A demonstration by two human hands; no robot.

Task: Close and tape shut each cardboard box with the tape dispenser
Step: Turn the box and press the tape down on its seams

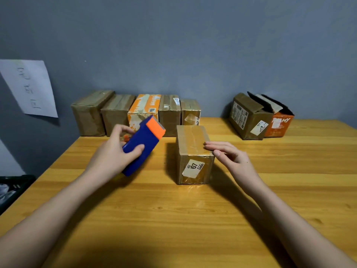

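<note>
**Taped box at centre, two still open**

Head view: the risk is loose tape — the right hand (229, 153), fingers relaxed, only brushes the small box (195, 151) mid-table (193, 219), so an unpressed strip could lift. The left hand (116, 149) grips the blue-and-orange tape dispenser (144, 146) clear of the box. The box looks closed, with glossy tape along its top; the brown open box (249, 117) and the orange open box (278, 122) wait at far right.

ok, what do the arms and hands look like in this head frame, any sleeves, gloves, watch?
Both forearms are bare up to the frame edge: no sleeves in view. The left hand and right hand wear no gloves, rings, watch or wristband. Fingers are bare with short, unpainted nails. No markings or cables anywhere on either arm.
</note>
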